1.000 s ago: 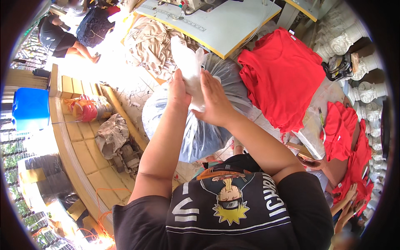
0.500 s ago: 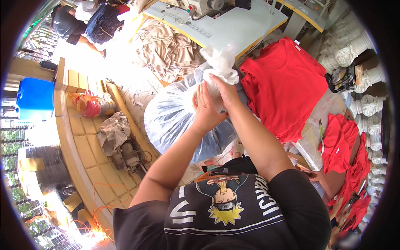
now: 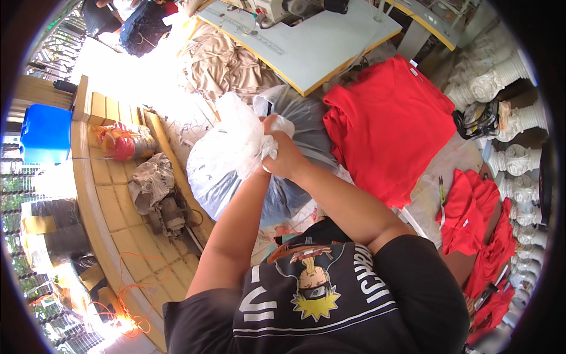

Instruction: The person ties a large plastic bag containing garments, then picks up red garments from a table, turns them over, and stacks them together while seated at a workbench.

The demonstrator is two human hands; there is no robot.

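You're in a garment sewing workshop: a sewing machine table (image 3: pixel 318 44), stacked red shirts (image 3: pixel 392 127) (more lie at right), heaped beige fabric (image 3: pixel 227 62).

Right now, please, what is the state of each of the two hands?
Left hand: mostly hidden under the gathered neck of the clear plastic bag; grip cannot be told.
Right hand: closed on the bag's twisted neck.

Large clear plastic bag (image 3: pixel 236 159): thin film, glossy, crinkled where bunched at the neck. Red cotton-like shirt (image 3: pixel 389 124): soft matt cloth, lightly creased. Pale sewing table top (image 3: pixel 318 41): smooth, matt laminate with a yellow edge band. Beige fabric heap (image 3: pixel 227 65): limp matt cloth, wrinkled. Yellowish tiled ledge (image 3: pixel 103 200): hard, dull, rough-looking surface. Blue plastic container (image 3: pixel 44 133): smooth, faint sheen.
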